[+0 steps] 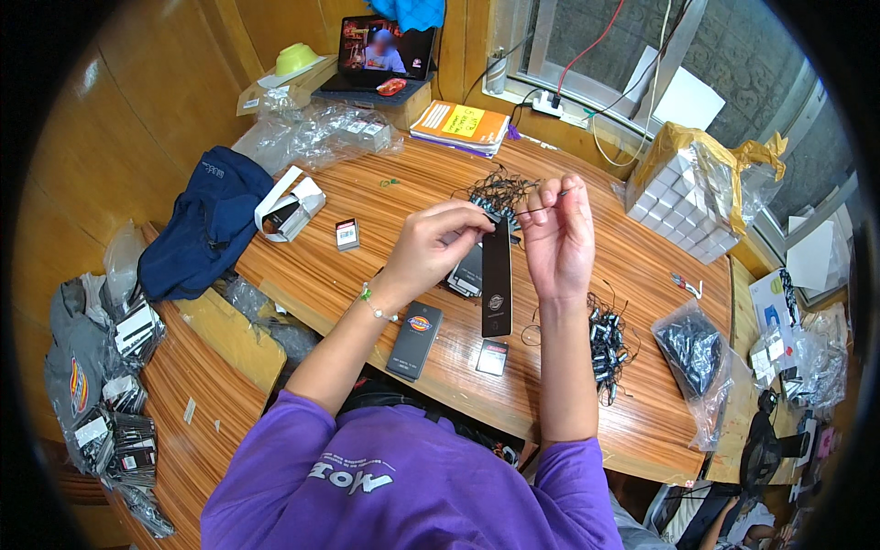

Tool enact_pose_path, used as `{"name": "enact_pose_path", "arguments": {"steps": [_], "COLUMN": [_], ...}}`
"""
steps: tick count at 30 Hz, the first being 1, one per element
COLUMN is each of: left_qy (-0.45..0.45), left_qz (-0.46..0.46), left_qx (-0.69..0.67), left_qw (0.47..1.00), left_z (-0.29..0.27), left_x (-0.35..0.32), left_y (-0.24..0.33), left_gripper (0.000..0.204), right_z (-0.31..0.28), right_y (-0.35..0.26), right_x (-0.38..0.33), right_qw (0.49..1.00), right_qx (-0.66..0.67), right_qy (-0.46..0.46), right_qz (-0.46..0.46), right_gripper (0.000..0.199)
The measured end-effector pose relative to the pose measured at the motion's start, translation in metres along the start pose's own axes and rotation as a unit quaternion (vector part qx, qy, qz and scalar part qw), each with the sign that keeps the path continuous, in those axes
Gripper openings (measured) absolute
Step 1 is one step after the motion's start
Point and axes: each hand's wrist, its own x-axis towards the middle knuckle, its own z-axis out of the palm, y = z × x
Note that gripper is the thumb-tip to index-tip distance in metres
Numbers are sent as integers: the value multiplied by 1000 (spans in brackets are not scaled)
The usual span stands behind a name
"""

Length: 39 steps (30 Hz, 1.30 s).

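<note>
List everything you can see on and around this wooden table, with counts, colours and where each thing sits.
long black card tag: one, black, hanging from both hands above table centre
thin black string: one, black, pinched in right hand
small black card tags: three, black, flat on near table edge
loose black string fasteners: one pile, black, right of forearm
clear plastic bag of fasteners: one, clear, right edge
navy cloth bag: one, navy, left end
stack of small white boxes: one, white, far right
orange booklet: one, orange, far side
laptop: one, dark, far shelf
wooden table: one, brown
left hand: holds tag
right hand: holds string
</note>
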Motion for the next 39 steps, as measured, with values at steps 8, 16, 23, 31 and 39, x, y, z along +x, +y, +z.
{"name": "enact_pose_path", "arguments": {"steps": [8,16,23,31,39], "left_qy": [-73,-29,-39,31,55], "left_qz": [-140,-207,-145,8,-11], "left_qx": [-169,-229,-134,54,75], "left_qw": [973,951,980,998,996], "left_z": [3,-1,-3,-9,-20], "left_x": [-2,-1,-3,4,8], "left_y": [5,9,6,15,30], "left_gripper": [28,13,7,15,16], "right_z": [8,4,12,20,33], "right_y": [6,-3,-6,-13,-9], "right_x": [-2,1,-2,-5,-12], "right_qw": [998,997,997,967,881], "right_qx": [-61,-70,-73,-250,-466], "right_qy": [12,25,21,46,3], "right_qz": [3,-13,-13,4,82], "right_gripper": [7,6,7,7,12]}}
